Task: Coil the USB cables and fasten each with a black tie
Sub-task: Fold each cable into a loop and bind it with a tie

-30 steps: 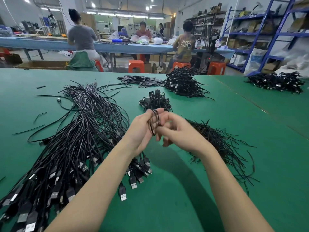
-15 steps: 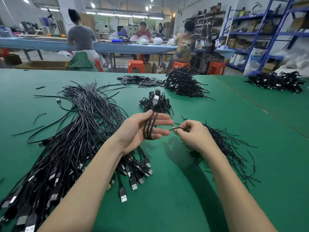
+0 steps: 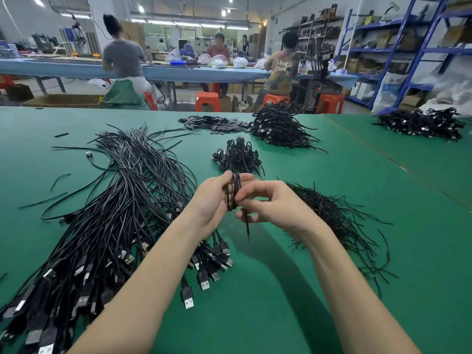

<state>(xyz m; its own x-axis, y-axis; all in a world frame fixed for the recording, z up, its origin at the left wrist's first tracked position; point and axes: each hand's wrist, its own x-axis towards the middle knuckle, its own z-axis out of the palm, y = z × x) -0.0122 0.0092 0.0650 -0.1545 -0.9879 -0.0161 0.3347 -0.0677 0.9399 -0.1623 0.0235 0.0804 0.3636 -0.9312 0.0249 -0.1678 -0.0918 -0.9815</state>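
Head view: coiled cable (image 3: 233,192) between hands.

Above the green tabletop (image 3: 281,290), the left hand (image 3: 213,200) grips a coiled USB cable (image 3: 233,192), held upright. The right hand (image 3: 273,205) touches this coil and pinches a black tie (image 3: 247,227), whose end hangs down. Left of the coil lies a big bundle of loose USB cables (image 3: 115,213). Right of it lies a pile of black ties (image 3: 337,218). Behind it sits a small heap of tied coils (image 3: 237,157).
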